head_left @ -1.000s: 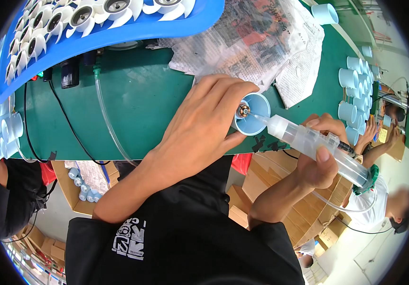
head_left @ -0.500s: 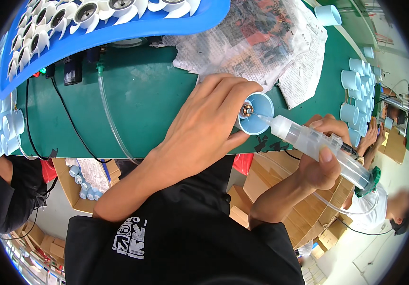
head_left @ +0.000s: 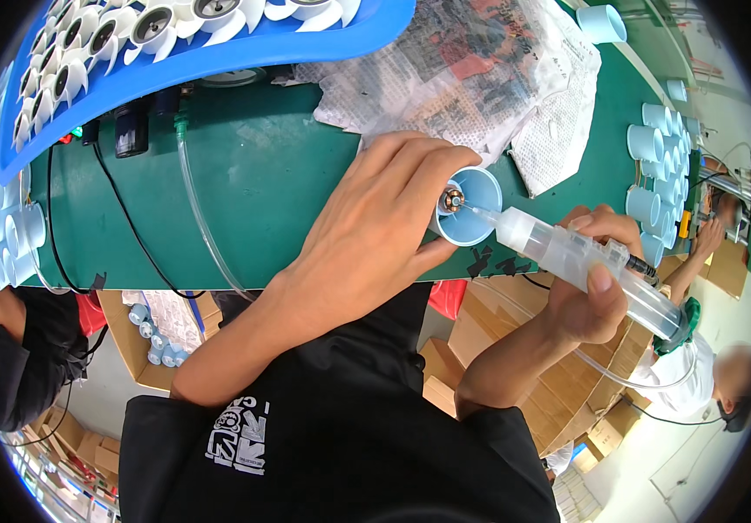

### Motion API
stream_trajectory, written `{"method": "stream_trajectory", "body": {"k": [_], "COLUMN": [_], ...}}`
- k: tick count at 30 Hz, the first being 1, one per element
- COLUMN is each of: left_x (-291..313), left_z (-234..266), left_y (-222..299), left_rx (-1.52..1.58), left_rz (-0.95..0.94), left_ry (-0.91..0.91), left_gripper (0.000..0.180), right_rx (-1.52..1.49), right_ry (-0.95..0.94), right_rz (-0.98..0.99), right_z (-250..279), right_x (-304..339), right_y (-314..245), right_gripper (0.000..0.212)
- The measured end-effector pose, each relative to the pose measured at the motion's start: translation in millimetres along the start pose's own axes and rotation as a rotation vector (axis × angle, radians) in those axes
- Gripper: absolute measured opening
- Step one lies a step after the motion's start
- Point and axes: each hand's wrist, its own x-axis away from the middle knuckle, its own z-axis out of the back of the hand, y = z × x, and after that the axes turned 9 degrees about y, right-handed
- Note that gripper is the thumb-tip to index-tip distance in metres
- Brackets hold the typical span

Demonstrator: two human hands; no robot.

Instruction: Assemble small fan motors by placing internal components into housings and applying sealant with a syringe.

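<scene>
The light-blue cup (head_left: pixel 483 218) looks light, stiff and smooth, best held round its outer wall; the left hand (head_left: pixel 371 218) is clamped there, over the green table (head_left: pixel 262 174). Round and open-mouthed, it shows a coppery core (head_left: pixel 452 200); the right hand (head_left: pixel 583 296) grips a clear syringe (head_left: pixel 558 255), tip toward that core.
</scene>
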Motion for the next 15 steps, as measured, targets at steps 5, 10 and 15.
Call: {"method": "stream_trajectory", "body": {"k": [5, 10, 15], "left_x": [-3, -3, -2], "left_z": [3, 7, -2], "left_y": [1, 3, 5], "left_rx": [0.007, -0.036, 0.050], "left_rz": [0.005, 0.003, -0.018], "left_ry": [-0.008, 0.007, -0.023], "left_gripper": [0.061, 0.060, 0.064], "right_rx": [-0.018, -0.638, -0.852], "right_ry": [0.055, 0.431, 0.503], "right_rz": [0.074, -0.404, -0.735], "right_z": [1, -18, -23], "right_x": [-1, 2, -9], "right_y": [8, 15, 22], "right_gripper": [0.047, 0.025, 0.033]}}
